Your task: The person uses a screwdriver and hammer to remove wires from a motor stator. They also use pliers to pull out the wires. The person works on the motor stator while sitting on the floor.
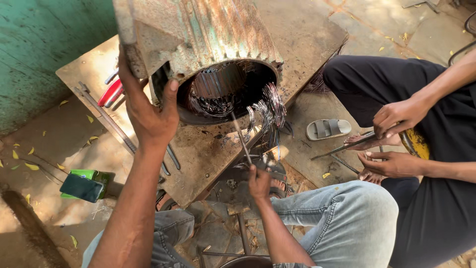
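A rusty finned electric motor housing lies on a worn wooden board, its open end toward me. Inside it show the stator slots and loops of bare copper winding wire spilling out at the right of the opening. My left hand grips the housing's left rim, thumb on the edge of the opening. My right hand holds a thin metal rod whose tip reaches into the opening among the wires.
Another person in black sits at the right, their hands holding a rod. Red-handled pliers and long metal bars lie on the board's left. A green box with a phone and a sandal lie on the ground.
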